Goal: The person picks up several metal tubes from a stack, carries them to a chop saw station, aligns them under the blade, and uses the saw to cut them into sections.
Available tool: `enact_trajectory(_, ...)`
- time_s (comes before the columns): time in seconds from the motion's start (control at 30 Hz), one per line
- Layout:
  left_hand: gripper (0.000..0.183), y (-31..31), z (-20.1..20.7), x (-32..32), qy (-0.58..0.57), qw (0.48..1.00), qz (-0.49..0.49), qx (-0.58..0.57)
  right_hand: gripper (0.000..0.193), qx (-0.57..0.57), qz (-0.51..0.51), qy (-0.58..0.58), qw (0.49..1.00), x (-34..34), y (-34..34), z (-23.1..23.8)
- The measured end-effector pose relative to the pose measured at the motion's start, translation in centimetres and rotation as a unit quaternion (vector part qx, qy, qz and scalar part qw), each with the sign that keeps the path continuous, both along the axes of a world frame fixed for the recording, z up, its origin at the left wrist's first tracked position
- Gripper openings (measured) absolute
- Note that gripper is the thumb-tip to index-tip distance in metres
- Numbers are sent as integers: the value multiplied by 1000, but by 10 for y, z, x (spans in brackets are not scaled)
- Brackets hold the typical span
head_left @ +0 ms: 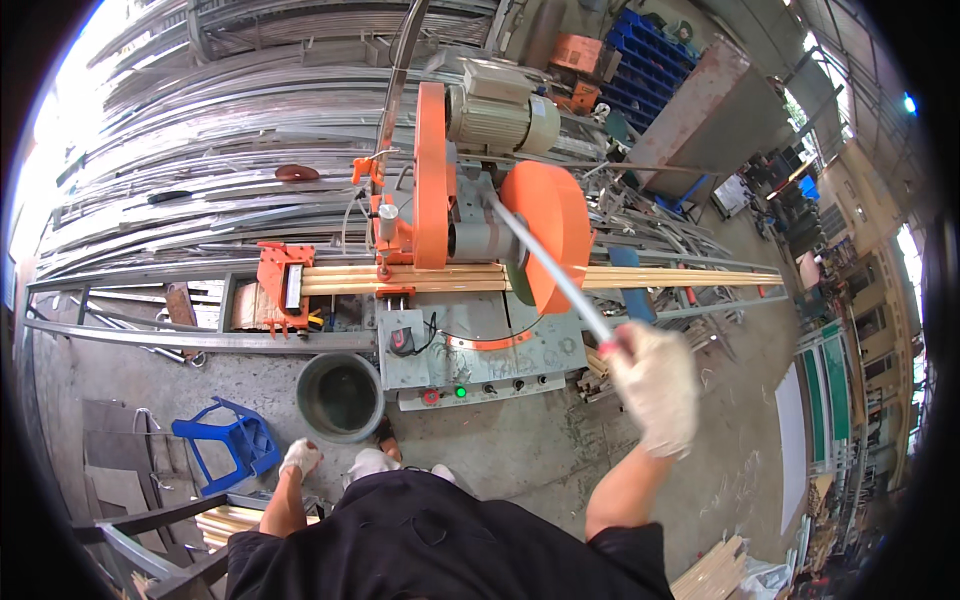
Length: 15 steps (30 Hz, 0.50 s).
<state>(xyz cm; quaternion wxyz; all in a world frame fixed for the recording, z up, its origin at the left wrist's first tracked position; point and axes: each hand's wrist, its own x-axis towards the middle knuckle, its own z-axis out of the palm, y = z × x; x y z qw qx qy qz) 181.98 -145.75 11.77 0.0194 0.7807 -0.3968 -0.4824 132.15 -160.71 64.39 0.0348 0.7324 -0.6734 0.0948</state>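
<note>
My right hand point(655, 388), in a pale work glove, is wrapped round the red-ended grip of a long metal lever point(560, 278). This lever runs up to a cut-off saw with an orange blade guard point(562, 215). Below the guard, part of the green-edged disc point(520, 285) shows against a bundle of pale gold metal bars point(345, 280). The bars lie across the saw's grey table point(430, 370) and pass through an orange clamp point(392, 270). My left hand point(301, 457), also gloved, hangs low at the left with curled fingers and nothing visible in them.
A dark round bucket point(340, 440) and a blue plastic stool point(225, 440) stand on the floor at the left. Long metal profiles point(230, 150) fill the rack behind the saw. Cut gold pieces point(712, 570) lie at lower right. An orange end stop point(285, 290) sits at the bars' left end.
</note>
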Motion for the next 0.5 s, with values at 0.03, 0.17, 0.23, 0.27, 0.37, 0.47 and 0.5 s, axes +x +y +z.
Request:
enact_trajectory(0.03,19,-20,-18,22,-19,998,-22,-48,24,12,0,-33,999,11,-22,32)
enact_trajectory(0.17,20,-147,5,3,-102,944,-141,-282,22,121,-30,-78,989,43,-115,158)
enact_trajectory(0.23,33,-210,35,-25,-130,899,-182,-377,29,75,-53,-64,994,44,-152,192)
enact_trajectory(0.27,40,-238,50,-31,-151,862,-193,-444,34,73,-59,-54,994,49,-171,205)
enact_trajectory(0.37,61,-318,56,-41,-203,831,-227,-466,45,101,-70,-4,992,46,-226,240)
enact_trajectory(0.47,73,-375,50,-33,-248,861,-244,-370,41,103,-75,23,992,46,-272,250)
enact_trajectory(0.5,77,-390,46,-37,-270,852,-260,-366,40,98,-70,33,992,42,-284,256)
